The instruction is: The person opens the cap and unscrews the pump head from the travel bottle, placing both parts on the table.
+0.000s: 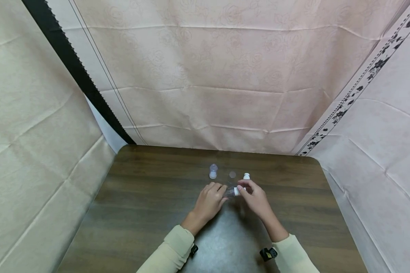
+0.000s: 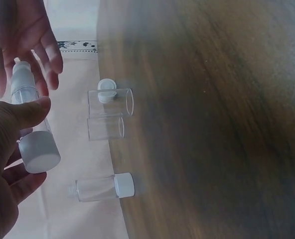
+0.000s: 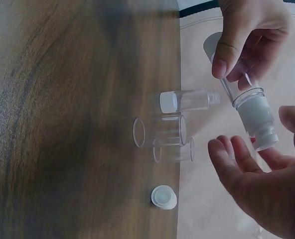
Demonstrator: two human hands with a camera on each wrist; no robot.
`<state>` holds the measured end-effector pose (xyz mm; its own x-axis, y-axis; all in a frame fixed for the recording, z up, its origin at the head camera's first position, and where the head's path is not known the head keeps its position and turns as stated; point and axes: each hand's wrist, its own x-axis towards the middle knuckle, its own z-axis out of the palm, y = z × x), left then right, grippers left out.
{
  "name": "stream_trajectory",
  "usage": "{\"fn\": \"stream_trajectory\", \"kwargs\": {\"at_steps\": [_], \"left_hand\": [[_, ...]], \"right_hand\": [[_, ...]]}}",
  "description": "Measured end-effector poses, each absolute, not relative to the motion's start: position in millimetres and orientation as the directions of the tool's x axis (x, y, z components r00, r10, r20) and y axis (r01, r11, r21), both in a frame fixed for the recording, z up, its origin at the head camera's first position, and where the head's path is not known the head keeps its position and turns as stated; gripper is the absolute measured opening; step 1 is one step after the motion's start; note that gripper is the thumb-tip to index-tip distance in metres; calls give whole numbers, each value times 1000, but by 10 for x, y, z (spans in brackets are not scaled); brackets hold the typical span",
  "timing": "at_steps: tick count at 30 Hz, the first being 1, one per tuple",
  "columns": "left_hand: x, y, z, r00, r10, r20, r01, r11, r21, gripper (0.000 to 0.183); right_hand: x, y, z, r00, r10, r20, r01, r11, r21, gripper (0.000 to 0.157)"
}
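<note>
My left hand (image 1: 210, 199) grips a small clear spray bottle (image 1: 231, 192), held sideways just above the brown table (image 1: 150, 212). In the left wrist view the thumb (image 2: 25, 112) lies across the bottle (image 2: 35, 142), whose white end faces the camera. My right hand (image 1: 256, 197) sits at the bottle's white pump end. In the right wrist view its fingers (image 3: 232, 162) and thumb stand apart around the pump tip (image 3: 264, 137) without closing on it.
Just beyond the hands stand a second small bottle (image 1: 213, 171), a clear cap (image 1: 232, 174) and a white cap (image 1: 246, 176). The wrist views show two clear caps (image 3: 160, 132) close together. Pink cloth walls close in the table's back and sides.
</note>
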<state>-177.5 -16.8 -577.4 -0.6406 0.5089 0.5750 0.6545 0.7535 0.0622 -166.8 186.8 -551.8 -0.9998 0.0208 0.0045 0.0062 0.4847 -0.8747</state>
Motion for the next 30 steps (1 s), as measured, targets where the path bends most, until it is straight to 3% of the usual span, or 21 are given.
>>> {"fn": "stream_trajectory", "kwargs": {"at_steps": [9, 15, 26, 30], "left_hand": [[-1770, -150, -5786, -640, 515, 570, 654, 754, 53, 40], [-1761, -151, -5773, -654, 500, 567, 650, 755, 85, 39], [-1775, -156, -5738, -681, 484, 549, 640, 759, 124, 40], [-1774, -158, -5738, -675, 481, 560, 640, 758, 121, 40]], "right_hand": [[-1671, 1901, -5536, -997, -9, -74, 59, 520, -852, 19], [-1673, 1932, -5520, -998, -58, -28, -5, 497, -868, 16], [-1635, 1910, -5470, -989, -117, 89, -122, 315, -941, 36], [-1641, 1915, -5484, -992, -97, 82, -105, 269, -957, 43]]}}
